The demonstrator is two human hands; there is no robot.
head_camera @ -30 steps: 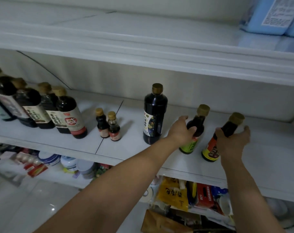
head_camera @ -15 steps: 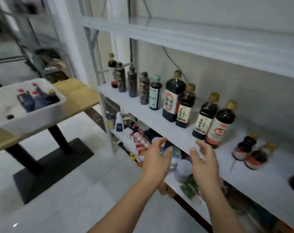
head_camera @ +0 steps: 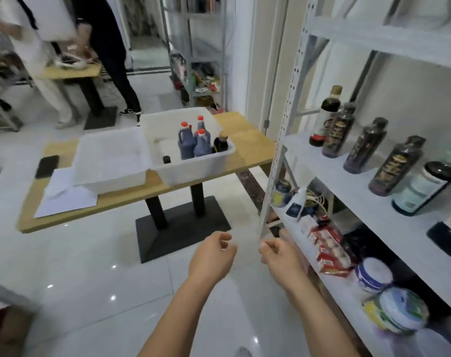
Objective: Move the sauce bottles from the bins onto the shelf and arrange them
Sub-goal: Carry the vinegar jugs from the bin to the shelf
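Observation:
Two white bins stand on a wooden table ahead. The right bin [head_camera: 193,171] holds three blue red-capped sauce bottles [head_camera: 201,145], a dark gold-capped bottle [head_camera: 220,144] and a black cap low down. The left bin [head_camera: 108,171] shows nothing inside. On the right, the white shelf [head_camera: 348,173] carries a row of dark sauce bottles [head_camera: 364,145]. My left hand [head_camera: 213,256] and my right hand [head_camera: 281,258] hang low over the floor, fingers loosely curled and holding nothing, well short of the bins.
The wooden table [head_camera: 247,148] has black legs, a phone [head_camera: 47,166] and white paper [head_camera: 64,194] on its left part. The shelf post [head_camera: 278,140] stands beside the table's right end. Packets and bowls fill the lower shelf [head_camera: 330,253]. Two persons [head_camera: 72,47] stand at a far table.
Both hands have let go of the bottles on the shelf and dropped low. My view has swung left from the shelf to the table with the bins.

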